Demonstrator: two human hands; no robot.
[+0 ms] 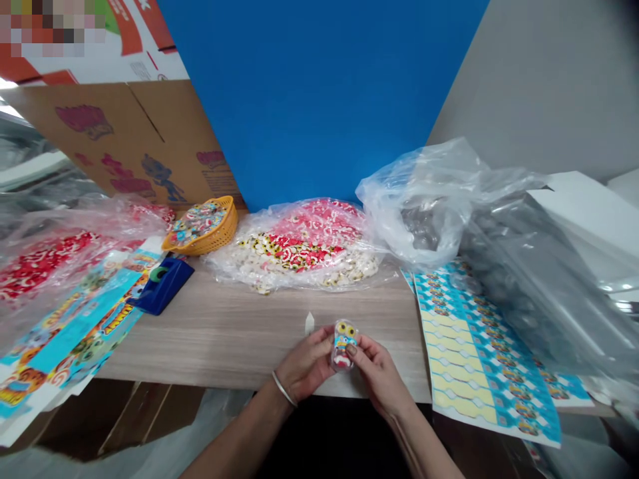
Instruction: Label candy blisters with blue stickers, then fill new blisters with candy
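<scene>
A person's two hands meet above the front edge of a wood-grain table [219, 339], pinching a small clear pack [344, 345] printed in blue, with yellow eye shapes at its top and a red-and-white piece at its bottom. The left hand [308, 364] presses the pack's left side; the right hand [377, 372] grips its right side, thumb across the front.

Bare tabletop spreads to the left of the grip and, more narrowly, to its right, as far as a sticker sheet [462, 359] that hangs over the front edge. Just beyond the fingers lies a small white slip [309, 324]. A blue tape dispenser [162, 286] sits well left of the grip, beside printed card sheets [74, 326].

Straight beyond the hands, an open clear bag [304, 246] holds red, white and yellow-rimmed pieces. Beyond and left of the grip, a yellow basket [219, 234] carries filled packs; farther left, another bag [54, 259] contains red-and-white pieces. Beyond and right stands a crumpled clear bag [424, 199] with greyish contents, beside a large grey bag [544, 286].
</scene>
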